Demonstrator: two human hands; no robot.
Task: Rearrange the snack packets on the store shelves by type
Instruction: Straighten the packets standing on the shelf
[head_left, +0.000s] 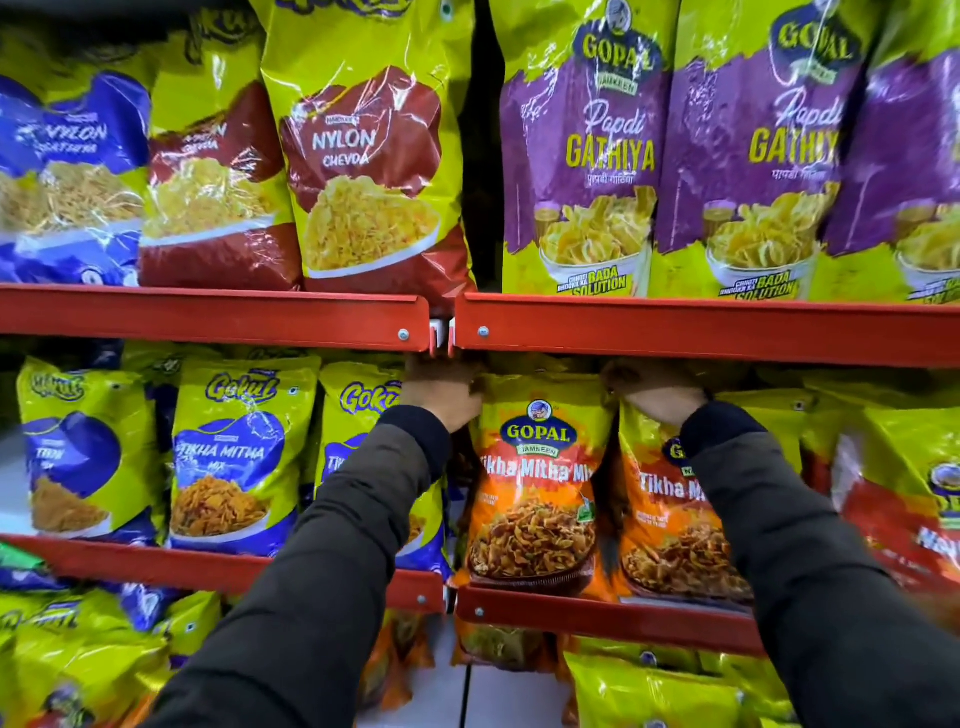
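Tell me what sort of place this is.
Most likely a grocery shop's snack aisle: red metal shelves in tiers, rows of branded Papdi Gathiya packets and Tikha Mitha Mix packets facing outward.

My dark sleeves (332, 545) reach past red metal shelf rails (208, 317) toward an orange-and-yellow-green plastic Tikha Mitha packet (535, 499); purple Gathiya bags (582, 156) above.
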